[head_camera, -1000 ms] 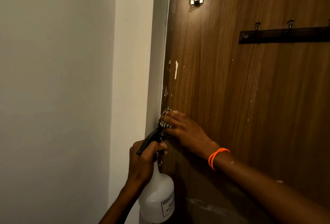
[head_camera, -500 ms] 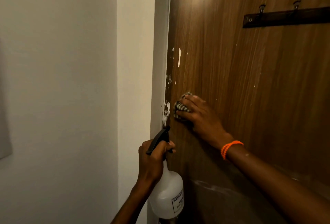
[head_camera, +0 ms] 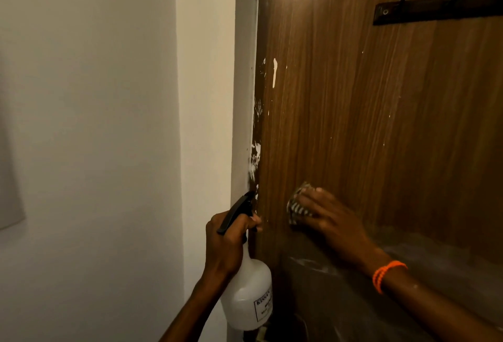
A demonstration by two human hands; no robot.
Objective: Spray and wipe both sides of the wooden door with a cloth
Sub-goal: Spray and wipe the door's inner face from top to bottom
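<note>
Head view, single frame logged. Nearest to me, the left hand was wrapped around the neck of a translucent white spray bottle, fingers curled under its black trigger head; the nozzle pointed up toward the door's left edge. The bottle hung upright below the fist, and I noted a printed label on its side, text too small for me to read. Just right of it, the right hand lay flat on the wooden door, fingers spread and pressing a striped cloth against the panel; only the cloth's left part showed past the fingertips. An orange beaded bracelet sat on that wrist. The cloth was on the lower left area of the door, near but not at the edge, well apart from the bottle's nozzle. Below the hand I recorded a pale, smeared streak across a darker band of the door. Higher up, white paint flecks marked the door edge and the adjoining grey frame. Farther, at upper right, a dark hook rail with two metal hooks was screwed to the door. White wall filled the left side.
</note>
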